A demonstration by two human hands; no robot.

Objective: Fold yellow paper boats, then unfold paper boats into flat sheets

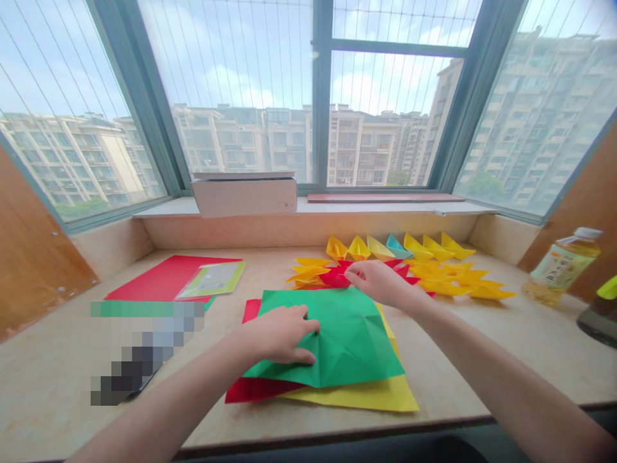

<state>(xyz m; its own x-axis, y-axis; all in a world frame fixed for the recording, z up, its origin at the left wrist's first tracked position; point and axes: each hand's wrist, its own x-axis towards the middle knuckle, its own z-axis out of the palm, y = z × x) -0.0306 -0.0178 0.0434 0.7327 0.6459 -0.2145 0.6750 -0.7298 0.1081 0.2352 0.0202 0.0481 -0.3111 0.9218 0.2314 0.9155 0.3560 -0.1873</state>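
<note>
A creased green paper sheet (354,341) lies in front of me, on top of a red sheet (260,391) and a yellow sheet (371,397). Across its left half rests my left hand (284,334), fingers spread and touching the paper. My right hand (378,281) is just beyond the sheet's far edge, thumb and fingers pinched together. Whatever those fingertips hold, if anything, I cannot make out. Directly behind them are red folded paper boats (333,277), partly hidden by the hand.
Yellow paper boats (457,280) and a blue one (398,246) stand in rows behind. Red paper (154,276) with a clear packet (212,278) lies left, near a pixelated object (144,357). A drink bottle (559,267) stands right; a white box (245,195) sits on the sill.
</note>
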